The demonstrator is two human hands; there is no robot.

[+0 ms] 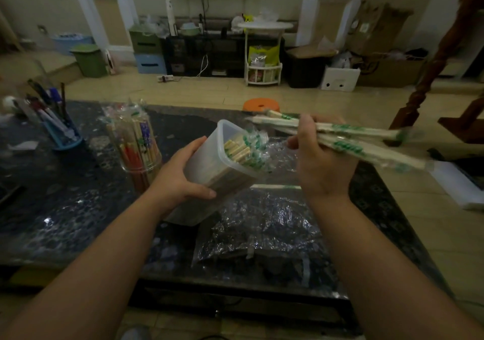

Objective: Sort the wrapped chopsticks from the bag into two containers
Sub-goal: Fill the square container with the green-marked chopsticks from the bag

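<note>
Crinkled clear bag (262, 235) flat on worktop (78, 208). Left hand (180, 177) grips tilted translucent tub (207, 161), green-wrapped chopsticks (241, 152) inside; round jar (138, 143) beside holds red/blue-wrapped ones. Right hand (319, 161) grips green-wrapped bundle (361, 143) just right of tub mouth

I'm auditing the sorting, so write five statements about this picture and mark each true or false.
1. The left hand holds the frosted container tilted. True.
2. The right hand is empty. False: it grips a chopstick bundle.
3. The clear jar stands upright on the table. True.
4. The frosted container is empty. False: wrapped chopsticks fill much of it.
5. The pen holder is red. False: it is blue.
</note>
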